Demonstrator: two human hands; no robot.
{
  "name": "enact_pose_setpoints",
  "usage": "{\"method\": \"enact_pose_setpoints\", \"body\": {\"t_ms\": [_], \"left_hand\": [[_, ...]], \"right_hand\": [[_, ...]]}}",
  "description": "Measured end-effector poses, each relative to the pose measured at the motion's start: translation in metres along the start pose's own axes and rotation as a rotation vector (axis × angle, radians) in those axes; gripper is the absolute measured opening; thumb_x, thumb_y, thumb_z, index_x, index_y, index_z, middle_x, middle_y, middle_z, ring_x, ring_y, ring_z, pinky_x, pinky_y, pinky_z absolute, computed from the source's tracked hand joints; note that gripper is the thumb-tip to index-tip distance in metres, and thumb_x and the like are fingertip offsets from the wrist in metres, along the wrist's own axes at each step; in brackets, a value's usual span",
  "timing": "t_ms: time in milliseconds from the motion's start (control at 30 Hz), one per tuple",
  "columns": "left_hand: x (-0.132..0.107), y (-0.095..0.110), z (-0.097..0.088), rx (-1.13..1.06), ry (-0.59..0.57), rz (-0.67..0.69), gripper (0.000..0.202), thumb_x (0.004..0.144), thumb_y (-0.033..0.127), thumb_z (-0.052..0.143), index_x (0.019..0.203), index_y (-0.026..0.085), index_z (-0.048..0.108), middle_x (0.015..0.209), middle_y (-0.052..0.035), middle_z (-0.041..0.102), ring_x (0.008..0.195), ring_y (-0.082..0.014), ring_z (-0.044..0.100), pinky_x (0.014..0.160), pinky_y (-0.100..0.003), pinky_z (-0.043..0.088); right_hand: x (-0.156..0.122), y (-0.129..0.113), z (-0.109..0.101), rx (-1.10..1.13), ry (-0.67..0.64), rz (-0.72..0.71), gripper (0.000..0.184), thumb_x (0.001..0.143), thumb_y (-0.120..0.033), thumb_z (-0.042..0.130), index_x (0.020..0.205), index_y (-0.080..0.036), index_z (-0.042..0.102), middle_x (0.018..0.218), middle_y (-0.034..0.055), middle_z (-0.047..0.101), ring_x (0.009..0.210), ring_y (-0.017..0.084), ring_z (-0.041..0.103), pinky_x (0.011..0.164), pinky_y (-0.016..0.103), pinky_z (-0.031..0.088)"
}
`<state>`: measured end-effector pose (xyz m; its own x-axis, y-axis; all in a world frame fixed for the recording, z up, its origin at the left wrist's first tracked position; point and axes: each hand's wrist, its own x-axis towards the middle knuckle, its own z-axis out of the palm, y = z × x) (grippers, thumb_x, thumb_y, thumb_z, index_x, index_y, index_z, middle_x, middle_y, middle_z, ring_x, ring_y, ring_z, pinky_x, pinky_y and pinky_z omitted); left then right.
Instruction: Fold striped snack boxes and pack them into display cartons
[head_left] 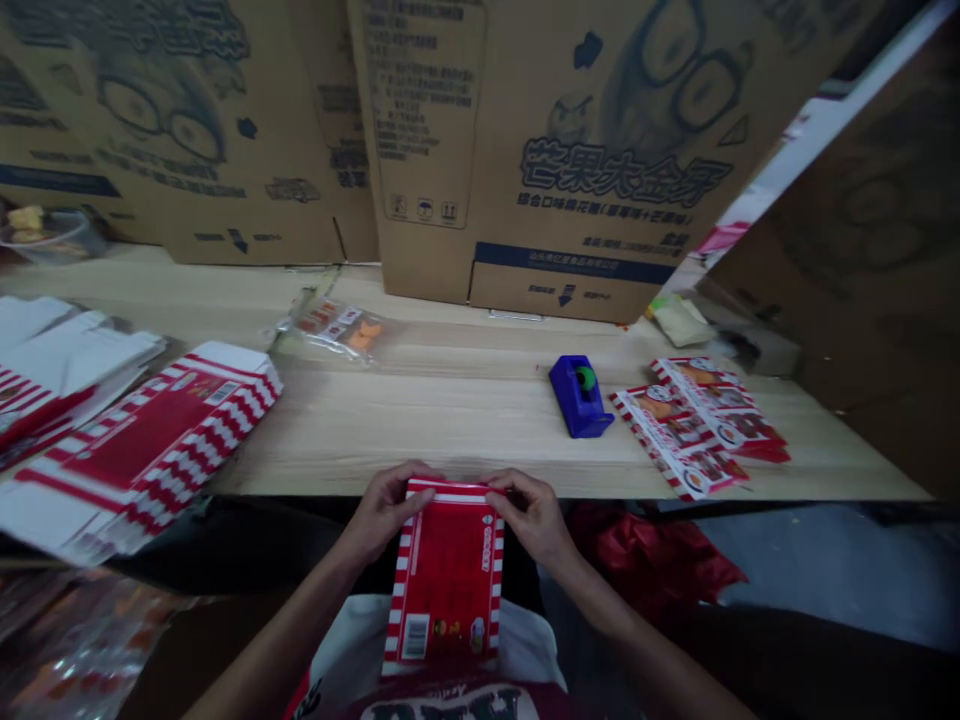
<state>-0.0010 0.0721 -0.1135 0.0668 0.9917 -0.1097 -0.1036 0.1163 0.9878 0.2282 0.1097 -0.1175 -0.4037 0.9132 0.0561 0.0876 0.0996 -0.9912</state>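
A blue tape dispenser (580,398) with a green core stands on a pale wooden table (427,415). To the left of the dispenser and nearer the person, a red-and-white carton (454,570) hangs over the lap, its top end at the table's front edge, a barcode near its bottom. The left hand (391,508) grasps the carton's top left corner, thumb on the printed face; the right hand (529,510) grips the top right corner the same way. Just right of the dispenser lie printed packets (697,420). Well to its left, striped cartons (161,430) lie stacked; between them and the dispenser, farther back, is a clear packet (341,330) with an orange piece. Large cardboard boxes (555,150) stand behind the dispenser.
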Motion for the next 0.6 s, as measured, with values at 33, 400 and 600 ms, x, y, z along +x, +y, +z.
{"method": "enact_pose_setpoints", "body": {"t_ms": [33,400,600], "left_hand": [[0.0,-0.003,0.001,0.02,0.026,0.015,0.021,0.079,0.035,0.068,0.087,0.016,0.067,0.09,-0.0065,0.066,0.082,-0.0183,0.061,0.074,-0.029,0.047],[0.017,-0.012,0.02,0.126,0.048,0.021,0.022,0.079,0.036,0.067,0.07,0.017,0.062,0.08,-0.0023,0.061,0.077,-0.0169,0.056,0.069,-0.025,0.043],[0.019,-0.008,0.03,0.206,0.025,0.015,0.02,0.081,0.037,0.063,0.078,0.018,0.066,0.083,-0.0024,0.059,0.078,-0.0166,0.056,0.072,-0.026,0.042]], "right_hand": [[-0.001,0.001,-0.005,0.024,-0.02,0.015,0.008,0.081,-0.03,0.065,0.085,-0.023,0.068,0.101,0.0049,0.071,0.093,0.02,0.066,0.082,0.031,0.051],[0.066,0.025,-0.18,-0.161,0.737,0.094,0.026,0.057,-0.041,0.074,0.064,-0.017,0.068,0.063,0.0016,0.061,0.063,0.016,0.052,0.06,0.028,0.043],[0.076,0.042,-0.165,-0.012,0.773,0.065,0.031,0.056,-0.045,0.073,0.061,-0.015,0.067,0.06,0.0014,0.058,0.057,0.013,0.048,0.054,0.027,0.039]]}}
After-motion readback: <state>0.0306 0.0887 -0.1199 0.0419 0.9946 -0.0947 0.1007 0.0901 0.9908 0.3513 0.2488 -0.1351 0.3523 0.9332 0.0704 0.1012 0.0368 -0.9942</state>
